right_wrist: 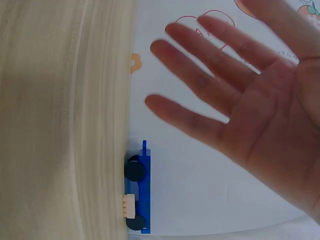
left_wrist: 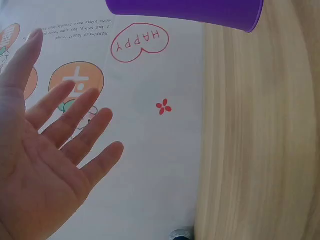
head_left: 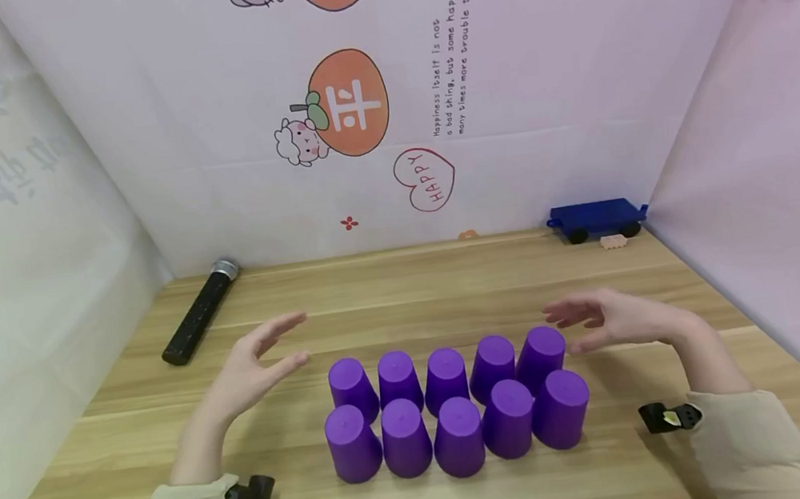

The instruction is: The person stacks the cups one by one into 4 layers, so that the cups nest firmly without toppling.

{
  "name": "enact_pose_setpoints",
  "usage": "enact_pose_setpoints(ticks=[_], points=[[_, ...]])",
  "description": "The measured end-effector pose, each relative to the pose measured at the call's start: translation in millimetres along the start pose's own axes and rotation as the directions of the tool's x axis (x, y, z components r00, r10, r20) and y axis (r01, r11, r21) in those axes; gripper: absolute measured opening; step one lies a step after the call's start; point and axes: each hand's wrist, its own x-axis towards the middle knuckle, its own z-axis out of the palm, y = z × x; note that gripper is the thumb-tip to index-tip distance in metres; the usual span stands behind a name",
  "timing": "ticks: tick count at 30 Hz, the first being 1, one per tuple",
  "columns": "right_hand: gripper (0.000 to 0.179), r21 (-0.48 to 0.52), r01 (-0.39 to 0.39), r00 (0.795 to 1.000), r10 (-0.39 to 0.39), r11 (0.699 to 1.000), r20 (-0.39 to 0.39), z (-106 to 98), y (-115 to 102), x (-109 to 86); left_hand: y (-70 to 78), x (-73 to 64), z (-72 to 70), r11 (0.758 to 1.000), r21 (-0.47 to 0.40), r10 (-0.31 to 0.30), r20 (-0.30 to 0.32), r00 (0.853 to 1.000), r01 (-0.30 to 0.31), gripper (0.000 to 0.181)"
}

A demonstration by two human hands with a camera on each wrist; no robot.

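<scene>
Purple cups (head_left: pixel 459 438) stand upside down on the wooden table in two rows, front and back, several in each. To the left of the rows, my left hand (head_left: pixel 255 368) is held above the table with fingers spread and nothing in it. In the left wrist view its palm and fingers (left_wrist: pixel 80 135) show plainly, with part of one purple cup (left_wrist: pixel 185 11) at the top edge. My right hand (head_left: pixel 612 319) hovers by the right end of the back row, its thumb close to the last cup (head_left: pixel 542 352). The right wrist view shows its bare palm and extended fingers.
A black microphone (head_left: pixel 200 313) with a silver head lies at the table's back left. At the back right stands a blue wheeled cart (head_left: pixel 598 218), with a small pinkish block (head_left: pixel 614 242) before it. White printed sheets (head_left: pixel 509 183) wall the table at the back and sides.
</scene>
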Motion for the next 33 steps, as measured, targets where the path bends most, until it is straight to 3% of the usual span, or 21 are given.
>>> enact_pose_setpoints(ticks=[7, 15, 27, 33], points=[[0.064, 0.067, 0.064, 0.989, -0.072, 0.996, 0.126, 3.6, 4.3, -0.9, 0.1, 0.6, 12.2, 0.994, -0.104, 0.039, 0.134, 0.99, -0.025, 0.053], [0.064, 0.127, 0.09, 0.983, -0.109, 0.988, 0.147, 9.9, 7.4, 5.8, -0.2, 2.1, 22.6, 0.987, -0.157, 0.06, 0.244, 0.968, -0.022, 0.052], [0.057, 0.201, 0.088, 0.981, -0.12, 0.976, 0.152, 12.5, 10.0, 11.7, -0.5, 3.4, 34.6, 0.986, -0.167, 0.052, 0.339, 0.939, 0.006, 0.056], [0.049, 0.23, 0.1, 0.977, -0.139, 0.968, 0.159, 14.0, 10.3, 13.0, -1.0, 3.7, 38.0, 0.986, -0.166, 0.081, 0.347, 0.935, -0.023, 0.056]])
